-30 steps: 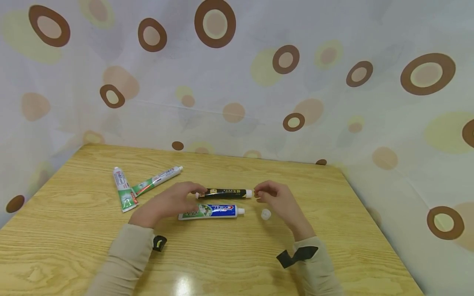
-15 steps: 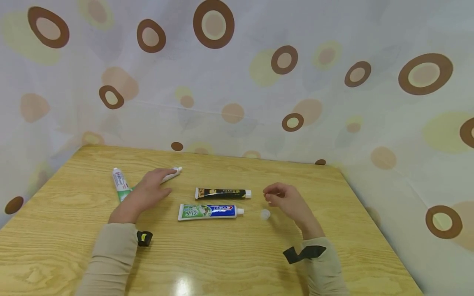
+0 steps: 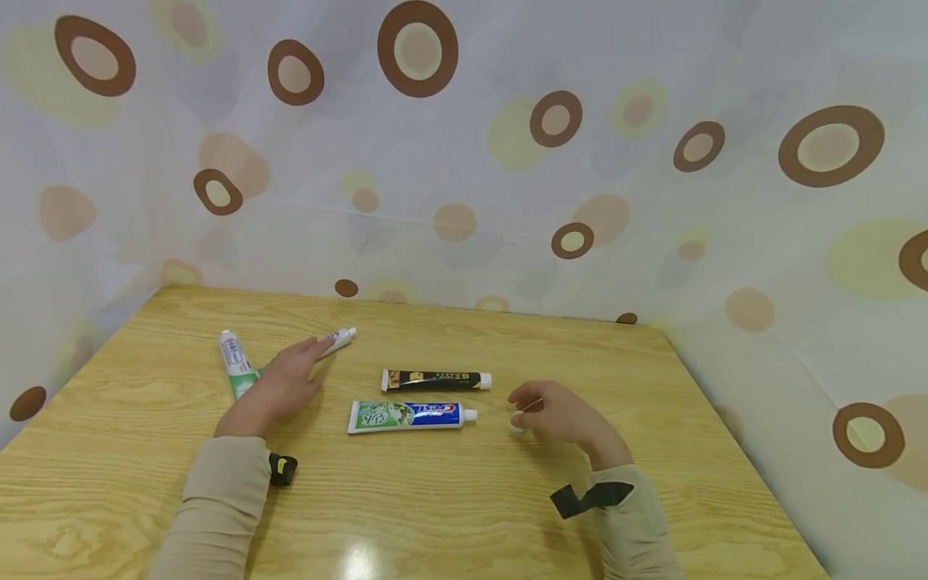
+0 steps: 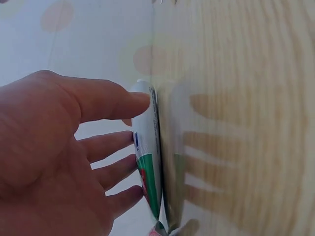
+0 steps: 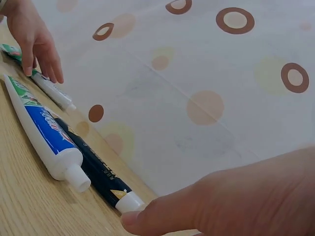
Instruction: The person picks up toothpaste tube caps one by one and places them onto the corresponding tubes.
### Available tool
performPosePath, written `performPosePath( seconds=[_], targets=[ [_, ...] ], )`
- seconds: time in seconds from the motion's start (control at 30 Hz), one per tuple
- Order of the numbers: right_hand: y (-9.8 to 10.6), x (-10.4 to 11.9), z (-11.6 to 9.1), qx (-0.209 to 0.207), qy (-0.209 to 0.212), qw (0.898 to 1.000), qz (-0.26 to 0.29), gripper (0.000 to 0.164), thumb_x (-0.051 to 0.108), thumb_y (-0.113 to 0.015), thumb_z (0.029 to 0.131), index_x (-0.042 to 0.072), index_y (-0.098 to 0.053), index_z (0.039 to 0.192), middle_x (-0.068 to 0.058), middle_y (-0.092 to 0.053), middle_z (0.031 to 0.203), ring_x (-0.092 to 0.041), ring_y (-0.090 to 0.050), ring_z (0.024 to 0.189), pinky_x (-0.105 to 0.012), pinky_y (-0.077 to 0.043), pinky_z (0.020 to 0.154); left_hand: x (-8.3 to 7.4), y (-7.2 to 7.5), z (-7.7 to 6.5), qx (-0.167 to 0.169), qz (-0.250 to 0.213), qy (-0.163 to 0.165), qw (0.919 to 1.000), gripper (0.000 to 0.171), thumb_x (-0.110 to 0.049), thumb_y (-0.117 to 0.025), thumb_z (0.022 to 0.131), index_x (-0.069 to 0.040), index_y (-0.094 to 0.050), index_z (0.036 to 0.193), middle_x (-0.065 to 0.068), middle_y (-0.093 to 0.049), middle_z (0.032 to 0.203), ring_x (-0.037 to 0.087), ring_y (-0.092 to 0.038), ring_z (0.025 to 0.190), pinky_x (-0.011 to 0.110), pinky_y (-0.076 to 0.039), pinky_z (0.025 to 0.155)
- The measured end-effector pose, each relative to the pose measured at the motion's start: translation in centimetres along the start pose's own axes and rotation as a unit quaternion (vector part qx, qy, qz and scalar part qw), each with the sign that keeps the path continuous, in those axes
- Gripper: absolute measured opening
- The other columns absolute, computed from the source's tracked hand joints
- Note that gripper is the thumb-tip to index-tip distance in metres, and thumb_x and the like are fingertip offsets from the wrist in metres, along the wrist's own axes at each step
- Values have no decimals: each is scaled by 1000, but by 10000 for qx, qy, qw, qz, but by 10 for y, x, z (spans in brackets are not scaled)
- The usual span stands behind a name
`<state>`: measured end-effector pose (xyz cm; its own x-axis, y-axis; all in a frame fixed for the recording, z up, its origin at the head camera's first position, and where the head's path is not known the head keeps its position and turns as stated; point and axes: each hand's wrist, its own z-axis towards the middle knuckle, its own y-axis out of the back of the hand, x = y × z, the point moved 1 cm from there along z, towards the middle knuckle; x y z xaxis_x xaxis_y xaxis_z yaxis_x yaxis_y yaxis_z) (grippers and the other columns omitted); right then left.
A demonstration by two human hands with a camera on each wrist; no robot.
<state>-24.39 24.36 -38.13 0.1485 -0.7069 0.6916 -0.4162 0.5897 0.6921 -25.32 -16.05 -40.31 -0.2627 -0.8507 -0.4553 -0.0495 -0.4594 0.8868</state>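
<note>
My left hand [image 3: 284, 385] lies over a white-and-green toothpaste tube [image 3: 337, 341]. In the left wrist view its thumb overlaps the tube [image 4: 146, 125], and the spread, nearly straight fingers reach its edge. A second white-and-green tube [image 3: 234, 354] lies partly behind this hand. My right hand [image 3: 561, 415] hangs low, loosely bent, thumb and forefinger apart; its thumb covers part of a small whitish round cap [image 3: 517, 429] on the table. Left of it lie a black toothpaste tube [image 3: 435, 380] with a white cap and a blue-and-green Crest tube [image 3: 409, 415], whose narrow white end points right.
The wooden table [image 3: 406, 499] runs back to a pale curtain [image 3: 464, 161] patterned with brown rings, which also encloses both sides. A dark strap [image 3: 590, 499] circles the right sleeve, and a black wrist device [image 3: 283, 467] sits by the left cuff.
My left hand has moved left from the black and Crest tubes to the white-and-green tube. My right hand first shifted slightly right, then came down over the small cap.
</note>
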Motion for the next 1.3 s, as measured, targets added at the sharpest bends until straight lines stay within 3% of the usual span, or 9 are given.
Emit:
performPosePath(
  seconds=[0.27,0.53,0.87,1.1,1.3],
  targets=[
    [-2,2,2,19,-56,9993,-358,33,10,-69,91,1,-64,122,-10,-64,107,-20,-55,95,-35,-48,81,-4,-2,-2,8,58,90,9999,55,4,-53,94,-2,-42,148,30,-35,151,54,-34,135,66,-35,106],
    [-7,0,6,-78,-91,9965,-831,30,6,-74,84,4,-67,113,-8,-63,101,-20,-54,91,-34,-46,79,-7,-4,-4,18,-112,175,9998,62,11,-50,90,-4,-39,150,27,-31,153,55,-38,132,65,-38,104],
    [-9,1,8,-172,-169,9935,-1112,19,1,-71,83,4,-70,102,-7,-63,98,-19,-55,90,-36,-47,81,-10,-6,0,259,-206,366,9988,72,2,-55,85,-5,-35,153,31,-38,147,53,-43,122,62,-42,97],
    [-8,-1,7,-208,-17,9936,-1106,16,2,-65,88,3,-69,103,-6,-64,100,-19,-57,92,-38,-48,84,-9,-7,3,266,-783,419,9957,61,2,-50,95,-1,-32,153,34,-45,141,48,-46,128,61,-39,105],
    [-8,-1,6,-183,12,9945,-1030,14,4,-63,91,3,-69,103,-6,-65,100,-18,-57,92,-38,-49,83,-6,-7,4,249,-1014,465,9934,56,-5,-52,100,1,-33,152,32,-46,142,46,-46,129,60,-39,106]
  ],
)
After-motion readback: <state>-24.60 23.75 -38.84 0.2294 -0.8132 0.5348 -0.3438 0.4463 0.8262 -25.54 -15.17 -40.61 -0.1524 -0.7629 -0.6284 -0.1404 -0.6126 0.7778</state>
